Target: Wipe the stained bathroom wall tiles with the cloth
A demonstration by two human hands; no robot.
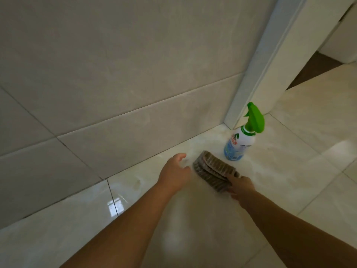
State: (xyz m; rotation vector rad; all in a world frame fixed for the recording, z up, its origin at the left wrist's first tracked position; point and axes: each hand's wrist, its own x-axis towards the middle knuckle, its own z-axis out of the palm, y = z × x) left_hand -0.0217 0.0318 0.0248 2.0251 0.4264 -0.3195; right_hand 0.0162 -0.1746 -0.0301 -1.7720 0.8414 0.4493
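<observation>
Grey-brown ribbed cloth [210,171], folded, gripped at its near end by the right hand [240,187]; the far end is low over the floor [289,180], contact unclear. Left hand [174,171] is just beside the cloth, fingers loose and parted, holding nothing. Past the cloth, a spray bottle [239,141] stands upright. Wall tiles [116,84] rise beyond the left hand; no stains can be made out. Step judged: taking up the cloth, wiping not yet begun. Next move calls for lifting it to the wall and pressing it flat.
</observation>
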